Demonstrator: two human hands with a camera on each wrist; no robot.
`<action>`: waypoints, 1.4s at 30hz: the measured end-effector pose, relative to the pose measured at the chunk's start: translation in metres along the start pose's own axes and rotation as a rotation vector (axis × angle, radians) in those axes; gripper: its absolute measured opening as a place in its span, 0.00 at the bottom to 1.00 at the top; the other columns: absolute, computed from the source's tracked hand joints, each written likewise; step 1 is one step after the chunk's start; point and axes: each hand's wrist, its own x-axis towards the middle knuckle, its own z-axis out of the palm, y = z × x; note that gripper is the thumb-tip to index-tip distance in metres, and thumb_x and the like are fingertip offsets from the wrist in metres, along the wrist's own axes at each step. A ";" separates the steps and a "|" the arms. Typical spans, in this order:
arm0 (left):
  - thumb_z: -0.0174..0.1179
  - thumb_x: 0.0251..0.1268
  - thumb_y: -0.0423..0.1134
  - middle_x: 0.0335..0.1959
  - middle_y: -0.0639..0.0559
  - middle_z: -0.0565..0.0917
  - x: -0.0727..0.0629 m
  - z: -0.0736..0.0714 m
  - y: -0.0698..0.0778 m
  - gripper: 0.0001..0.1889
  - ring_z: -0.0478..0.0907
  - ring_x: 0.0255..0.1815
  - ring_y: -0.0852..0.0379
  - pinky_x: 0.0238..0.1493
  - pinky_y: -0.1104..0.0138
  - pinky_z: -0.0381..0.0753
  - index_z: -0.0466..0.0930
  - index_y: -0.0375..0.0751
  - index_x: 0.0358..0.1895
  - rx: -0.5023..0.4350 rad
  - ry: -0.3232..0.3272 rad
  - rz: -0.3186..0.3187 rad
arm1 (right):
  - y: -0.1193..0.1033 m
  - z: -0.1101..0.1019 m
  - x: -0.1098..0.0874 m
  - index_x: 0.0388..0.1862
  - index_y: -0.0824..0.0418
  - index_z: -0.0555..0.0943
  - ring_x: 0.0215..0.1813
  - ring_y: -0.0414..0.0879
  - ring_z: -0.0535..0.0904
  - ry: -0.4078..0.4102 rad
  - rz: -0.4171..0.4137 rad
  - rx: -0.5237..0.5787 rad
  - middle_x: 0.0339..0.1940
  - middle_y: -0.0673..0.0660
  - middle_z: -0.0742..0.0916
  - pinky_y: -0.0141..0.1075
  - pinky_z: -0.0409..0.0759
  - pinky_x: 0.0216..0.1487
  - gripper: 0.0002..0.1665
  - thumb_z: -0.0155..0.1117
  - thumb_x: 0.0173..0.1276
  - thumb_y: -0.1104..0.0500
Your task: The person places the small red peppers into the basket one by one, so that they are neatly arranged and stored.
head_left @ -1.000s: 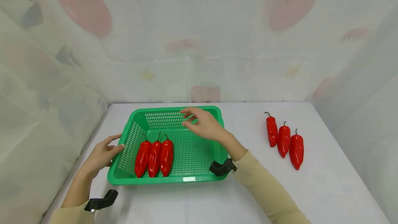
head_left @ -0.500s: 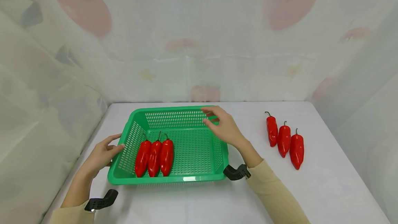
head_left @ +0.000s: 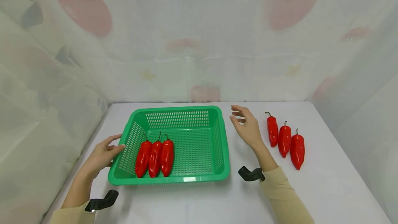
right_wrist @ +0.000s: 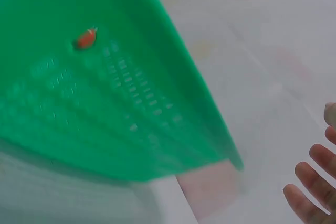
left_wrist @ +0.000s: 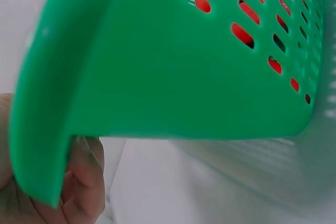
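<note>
In the head view a green plastic basket (head_left: 199, 179) with slotted walls stands on the table, with three red peppers (head_left: 154, 158) side by side in its left half. My left hand (head_left: 101, 155) grips the basket's left rim, thumb over the top; in the left wrist view its fingers (left_wrist: 86, 174) curl below the rim's lip. To the right of the basket hovers my right hand (head_left: 248, 129), fingers loosely bent and nothing in them. Beyond it lie three more red peppers, the nearest one (head_left: 272, 131) just right of the hand. In the right wrist view the fingertips (right_wrist: 312, 179) are apart from the basket.
The white table (head_left: 329, 182) reaches to a patterned cloth backdrop (head_left: 236, 61) behind and cloth walls at both sides. A black wrist strap (head_left: 252, 174) sits on my right wrist, another (head_left: 101, 200) on the left.
My right hand has moved right, from over the basket to the space between basket and loose peppers. The left hand, basket and peppers have stayed in place.
</note>
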 end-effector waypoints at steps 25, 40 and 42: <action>0.52 0.67 0.50 0.46 0.29 0.77 -0.001 0.001 -0.002 0.36 0.82 0.31 0.50 0.30 0.59 0.83 0.48 0.39 0.72 0.013 0.007 -0.001 | 0.067 -0.086 -0.004 0.66 0.64 0.64 0.57 0.62 0.74 -0.030 0.166 -0.286 0.60 0.66 0.74 0.54 0.76 0.49 0.31 0.57 0.66 0.57; 0.52 0.67 0.50 0.48 0.28 0.77 -0.001 0.000 0.001 0.36 0.82 0.31 0.50 0.30 0.59 0.83 0.48 0.40 0.72 -0.002 0.005 -0.013 | 0.089 -0.107 0.001 0.69 0.66 0.57 0.56 0.67 0.72 -0.181 0.370 -0.386 0.61 0.72 0.71 0.60 0.72 0.51 0.38 0.52 0.68 0.47; 0.52 0.67 0.50 0.47 0.29 0.77 -0.001 0.000 0.001 0.36 0.82 0.31 0.50 0.30 0.59 0.83 0.48 0.40 0.72 0.000 0.006 -0.012 | 0.090 -0.108 0.003 0.69 0.66 0.56 0.56 0.67 0.71 -0.214 0.404 -0.403 0.61 0.73 0.70 0.60 0.72 0.51 0.38 0.51 0.68 0.46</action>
